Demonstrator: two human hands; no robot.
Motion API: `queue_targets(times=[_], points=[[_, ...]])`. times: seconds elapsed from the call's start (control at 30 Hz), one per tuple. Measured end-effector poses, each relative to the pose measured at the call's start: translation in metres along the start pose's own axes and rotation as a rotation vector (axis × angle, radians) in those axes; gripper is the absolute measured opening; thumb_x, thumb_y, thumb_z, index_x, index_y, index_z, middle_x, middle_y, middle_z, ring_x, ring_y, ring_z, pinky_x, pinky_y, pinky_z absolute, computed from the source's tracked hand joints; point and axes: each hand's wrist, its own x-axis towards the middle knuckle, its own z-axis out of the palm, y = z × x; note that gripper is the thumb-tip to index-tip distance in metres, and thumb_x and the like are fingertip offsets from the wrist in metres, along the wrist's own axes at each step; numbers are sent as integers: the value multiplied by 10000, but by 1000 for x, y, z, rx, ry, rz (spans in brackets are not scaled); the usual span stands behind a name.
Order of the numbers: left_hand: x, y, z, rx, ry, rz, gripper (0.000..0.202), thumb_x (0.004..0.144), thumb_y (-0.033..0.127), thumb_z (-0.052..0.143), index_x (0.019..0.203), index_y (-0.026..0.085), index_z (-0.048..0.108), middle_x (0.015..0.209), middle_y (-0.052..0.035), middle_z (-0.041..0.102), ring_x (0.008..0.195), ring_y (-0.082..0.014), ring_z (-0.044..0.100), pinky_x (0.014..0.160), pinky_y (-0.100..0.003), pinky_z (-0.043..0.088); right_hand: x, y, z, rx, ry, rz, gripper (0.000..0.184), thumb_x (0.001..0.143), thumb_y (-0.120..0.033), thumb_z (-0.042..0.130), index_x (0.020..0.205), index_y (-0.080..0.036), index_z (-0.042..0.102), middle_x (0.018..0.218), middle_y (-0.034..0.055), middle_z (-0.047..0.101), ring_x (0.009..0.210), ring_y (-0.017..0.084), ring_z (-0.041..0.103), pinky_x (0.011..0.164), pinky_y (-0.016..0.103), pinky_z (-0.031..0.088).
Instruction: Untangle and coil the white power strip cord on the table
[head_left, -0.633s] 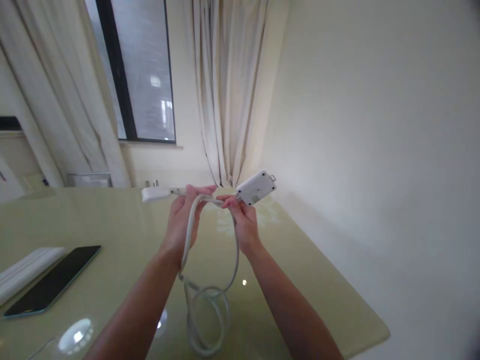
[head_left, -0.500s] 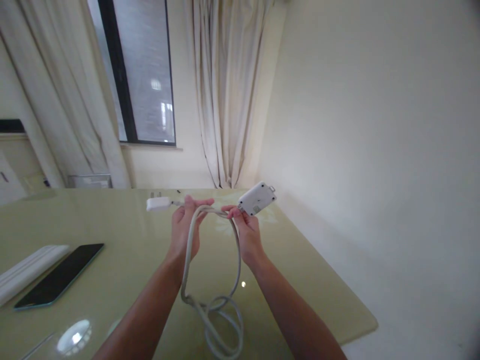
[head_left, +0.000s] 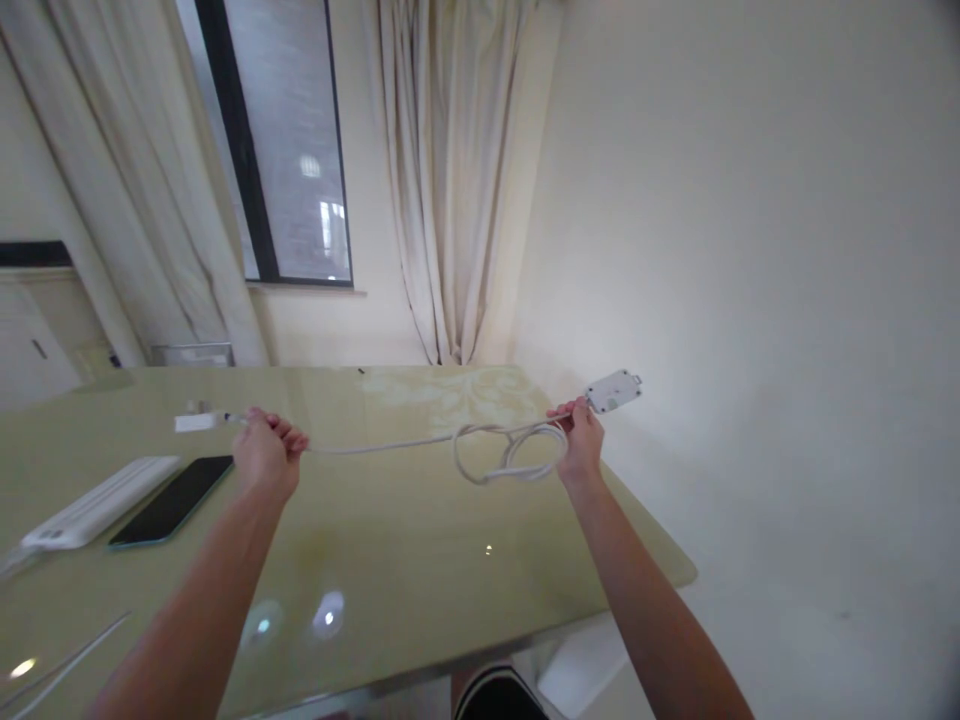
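Well apart, the left hand (head_left: 268, 450) closes on the cord (head_left: 390, 445) behind its plug (head_left: 196, 423), the right hand (head_left: 579, 440) beside the power strip (head_left: 615, 391), all above the table (head_left: 405, 560). The cord seems light, pliable, best held near either end.

"See what on the table (head_left: 405, 570), over left?"

"A bar (head_left: 112, 500), with a phone (head_left: 174, 502) just to its right."

"And above the table?"

"See a plug (head_left: 196, 423) left of the left hand (head_left: 266, 455), a block (head_left: 614, 391) right of the right hand (head_left: 581, 442), and a cord (head_left: 379, 447) between, looped beside the right one."

"Behind?"

"See a window (head_left: 292, 150) between two curtains (head_left: 457, 200), with a wall (head_left: 750, 300) at right."
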Motion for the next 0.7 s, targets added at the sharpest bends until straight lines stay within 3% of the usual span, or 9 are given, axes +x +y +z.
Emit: queue_targets(times=[0.1, 0.23, 0.33, 0.43, 0.53, 0.7], points=[[-7, 0, -4, 100, -55, 10, 343, 1030, 353, 543, 734, 206, 451, 556, 98, 275, 417, -65, 214, 399, -192, 184, -10, 1, 19, -84, -124, 47, 482, 807, -647, 775, 756, -196, 612, 640, -30, 595, 580, 135, 599, 588, 282, 498], [-35, 1, 1, 283, -396, -24, 273, 964, 424, 551, 914, 167, 630, 629, 95, 282, 452, -70, 205, 434, -208, 198, -25, 7, 46, -229, -361, 63, 512, 853, -679, 720, 736, -183, 667, 523, -46, 522, 470, 98, 463, 489, 245, 375], [-65, -6, 10, 464, -652, 5, 412, 969, 540, 547, 1085, 161, 662, 703, 66, 371, 523, -96, 313, 498, -239, 283, -37, 20, 70, -113, -385, 168, 537, 807, -710, 750, 718, -194, 630, 501, -74, 453, 439, 76, 389, 437, 226, 291], [-89, -18, 14, 760, -804, 130, 455, 986, 587, 511, 1061, 168, 670, 681, 47, 425, 583, -137, 411, 550, -270, 325, -49, 30, 90, 130, -374, 308, 537, 743, -674, 839, 739, -207, 575, 535, -109, 376, 438, 50, 316, 416, 200, 251], [-97, -33, 9, 922, -848, 239, 443, 1017, 546, 436, 1056, 173, 673, 651, 37, 475, 588, -156, 451, 574, -282, 335, -58, 28, 102, 318, -350, 348, 501, 767, -599, 869, 769, -208, 557, 570, -118, 347, 449, 38, 271, 421, 179, 264], [-89, -53, -7, 1024, -680, 298, 389, 997, 412, 460, 1250, 217, 682, 622, 15, 567, 570, -208, 542, 596, -300, 359, -65, 12, 108, 418, -389, 427, 389, 855, -502, 819, 800, -196, 584, 569, -124, 340, 435, 34, 230, 422, 175, 250]])
